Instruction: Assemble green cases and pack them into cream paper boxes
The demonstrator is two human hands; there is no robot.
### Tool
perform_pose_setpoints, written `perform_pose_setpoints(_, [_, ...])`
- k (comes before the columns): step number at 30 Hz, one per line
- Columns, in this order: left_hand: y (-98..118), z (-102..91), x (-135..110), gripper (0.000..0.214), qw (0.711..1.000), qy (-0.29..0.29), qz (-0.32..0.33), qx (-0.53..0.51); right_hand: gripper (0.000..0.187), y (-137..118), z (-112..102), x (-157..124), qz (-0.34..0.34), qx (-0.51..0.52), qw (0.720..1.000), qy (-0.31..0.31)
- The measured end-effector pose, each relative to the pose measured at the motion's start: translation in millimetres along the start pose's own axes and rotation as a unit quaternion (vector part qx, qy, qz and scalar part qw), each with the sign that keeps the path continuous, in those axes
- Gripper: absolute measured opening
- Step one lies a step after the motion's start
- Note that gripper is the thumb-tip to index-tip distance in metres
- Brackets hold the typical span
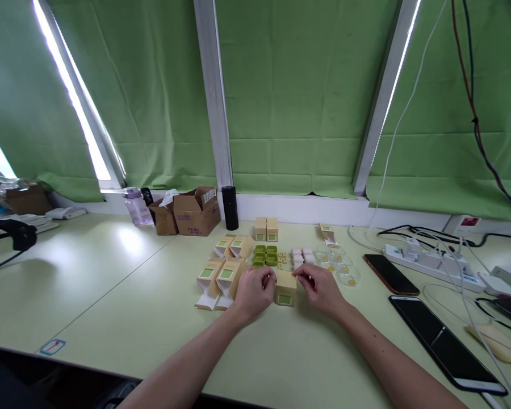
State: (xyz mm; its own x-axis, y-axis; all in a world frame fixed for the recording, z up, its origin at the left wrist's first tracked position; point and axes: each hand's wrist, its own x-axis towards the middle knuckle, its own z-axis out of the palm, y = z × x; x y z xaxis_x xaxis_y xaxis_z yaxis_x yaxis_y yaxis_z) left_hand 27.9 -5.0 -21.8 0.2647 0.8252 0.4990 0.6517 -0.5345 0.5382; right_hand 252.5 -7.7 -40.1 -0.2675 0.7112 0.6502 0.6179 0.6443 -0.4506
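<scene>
A small tan carton with a green label (pixel 285 288) stands on the pale green table (pixel 123 295) between my hands. My left hand (pixel 255 291) is curled against its left side, fingers closed on it. My right hand (pixel 321 289) pinches its top right edge. Left of my left hand lie several open tan cartons with green labels (pixel 220 278). Behind the carton sit green round lids (pixel 266 256), small pink-white blocks (pixel 301 255) and clear plastic pieces with yellow dots (pixel 339 267). Two closed cartons (pixel 266 229) stand farther back.
Two brown cardboard boxes (pixel 187 213), a purple bottle (pixel 136 207) and a black cylinder (pixel 230 208) stand along the window sill. To the right lie two phones (pixel 390 274), a dark tablet (pixel 445 343), a power strip (pixel 434 262) and cables. A black object (pixel 17 234) sits at the far left.
</scene>
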Motion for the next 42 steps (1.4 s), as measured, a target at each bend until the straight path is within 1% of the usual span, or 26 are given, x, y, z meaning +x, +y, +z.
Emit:
perform_pose_setpoints(2, [0,-0.4,0,0.019,1.0,0.003,-0.004,-0.004,0.017,0,0,0,0.017,-0.001,1.0,-0.007])
perform_pose_setpoints(4, [0,-1.1,1,0.02,1.0,0.012,-0.015,-0.008,0.018,0,0,0,0.042,-0.001,0.999,0.0])
perform_pose_setpoints(8, [-1,-1.5,2,0.022,0.998,0.036,-0.054,-0.024,0.013,4,5,0,0.112,-0.004,0.993,0.049])
perform_pose_setpoints(10, [-2,-1.3,3,0.022,0.995,0.057,-0.069,-0.043,0.011,5,8,0,0.137,0.005,0.989,0.061])
perform_pose_setpoints(13, [-2,-1.3,4,0.018,0.989,0.088,-0.089,-0.078,0.012,4,11,0,0.149,0.031,0.986,0.062])
perform_pose_setpoints(17, [-4,-0.6,5,0.01,0.982,0.096,-0.112,-0.118,0.014,-5,7,0,0.137,0.052,0.988,0.055])
perform_pose_setpoints(20, [-6,1.1,5,0.02,0.981,0.105,-0.107,-0.121,0.012,-13,0,2,0.117,0.051,0.991,0.033])
perform_pose_setpoints(23, [-8,2.4,4,0.029,0.985,0.117,-0.082,-0.093,0.02,-22,-8,4,0.105,0.03,0.994,-0.01])
perform_pose_setpoints(28, [-10,3.6,4,0.02,0.987,0.123,-0.069,-0.075,0.043,-34,-18,5,0.111,-0.012,0.989,-0.098])
perform_pose_setpoints(30, [-11,4.2,4,0.016,0.987,0.125,-0.067,-0.077,0.053,-36,-17,4,0.111,-0.009,0.987,-0.115])
perform_pose_setpoints(33, [-10,4.3,4,0.014,0.986,0.128,-0.065,-0.081,0.061,-35,-13,2,0.103,0.005,0.987,-0.125])
perform_pose_setpoints(36, [-9,3.1,4,0.014,0.985,0.135,-0.065,-0.081,0.062,-34,-8,5,0.105,0.002,0.985,-0.137])
perform_pose_setpoints(38, [-8,2.0,4,0.015,0.986,0.135,-0.061,-0.082,0.062,-33,-7,13,0.112,0.001,0.983,-0.143])
perform_pose_setpoints(42, [-5,-0.2,4,0.016,0.985,0.134,-0.054,-0.095,0.05,-27,-11,40,0.107,0.031,0.983,-0.145])
